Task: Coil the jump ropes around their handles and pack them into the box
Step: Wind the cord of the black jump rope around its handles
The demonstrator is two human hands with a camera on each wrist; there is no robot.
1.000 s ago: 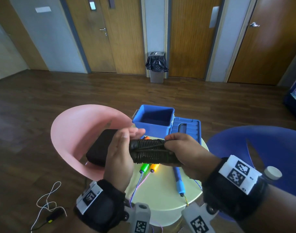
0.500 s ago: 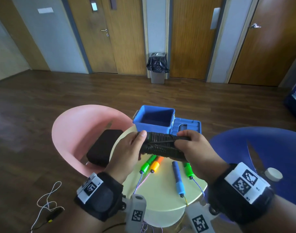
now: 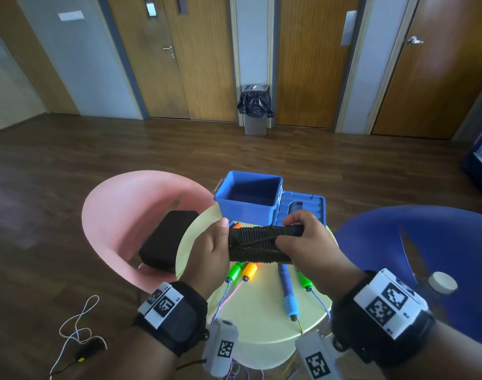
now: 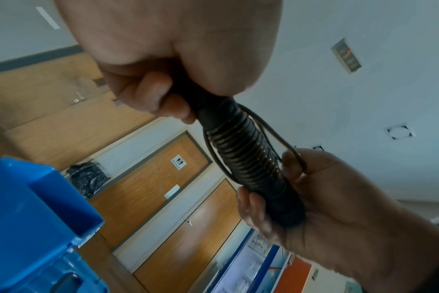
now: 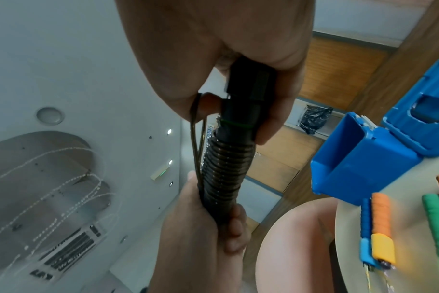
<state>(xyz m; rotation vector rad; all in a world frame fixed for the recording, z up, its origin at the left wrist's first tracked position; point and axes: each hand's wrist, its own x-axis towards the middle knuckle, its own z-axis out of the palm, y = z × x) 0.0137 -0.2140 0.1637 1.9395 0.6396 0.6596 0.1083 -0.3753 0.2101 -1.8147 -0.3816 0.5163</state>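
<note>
Since a second ago the black bundle (image 3: pixel 259 246) has come up off the person's lap side and forward, and now sits level over the near edge of the round tabletop (image 3: pixel 261 311), just in front of the open blue box (image 3: pixel 248 200). Both chairs flank the tabletop, pink (image 3: pixel 119 215) to the left with a dark case (image 3: pixel 163 239) on its seat, blue (image 3: pixel 426 242) to the right. On the tabletop itself the coloured ropes lie uncoiled: a green handle (image 3: pixel 234 272) and an orange handle (image 3: pixel 249 271) side by side, a blue handle (image 3: pixel 286 292) and another green one beyond it, their cords trailing toward the near edge.

The bundle is two black handles laid together with the cord wound tightly around them. The left hand (image 3: pixel 209 250) has shifted from a flat-fingered touch to a curled grip on the left end. The right hand (image 3: pixel 303 237) is wrapped round the other end, and in the wrist views a short free loop of cord (image 4: pixel 271 138) runs from the coils under its thumb. That loop suggests, as I read it, that the winding is nearly finished and only the tail needs tucking before this rope can drop into the box, which looks empty from here. The remaining ropes have yet to be coiled.
</note>
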